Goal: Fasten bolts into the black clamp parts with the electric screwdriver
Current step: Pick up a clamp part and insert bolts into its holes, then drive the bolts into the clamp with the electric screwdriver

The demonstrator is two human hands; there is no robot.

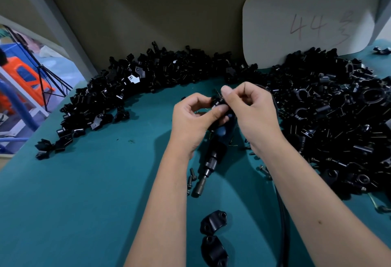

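Clamp: the small black clamp point(219, 102) you are working on sits between your two hands, above the teal table point(88, 192) and just over the screwdriver.
Handling: it looks light, rigid and smooth, so it could slip; hold it by its flat sides and keep the bolt holes clear.
Left hand point(193, 122): fingers curled, thumb and fingertips pinching the clamp from the left.
Right hand point(251, 110): fingers curled, thumb and forefinger pinching at the top of the clamp; whether a bolt is in that pinch, you cannot tell from here.
Screwdriver point(213, 154): lying on the table under your hands, bit end toward you, not held.
Bolts point(191, 178): a few loose ones lie just beside the bit.
Stock: piles of black parts point(330, 122) ring the far and right sides.
Near you: two clamps point(213, 237) lie by your forearms.
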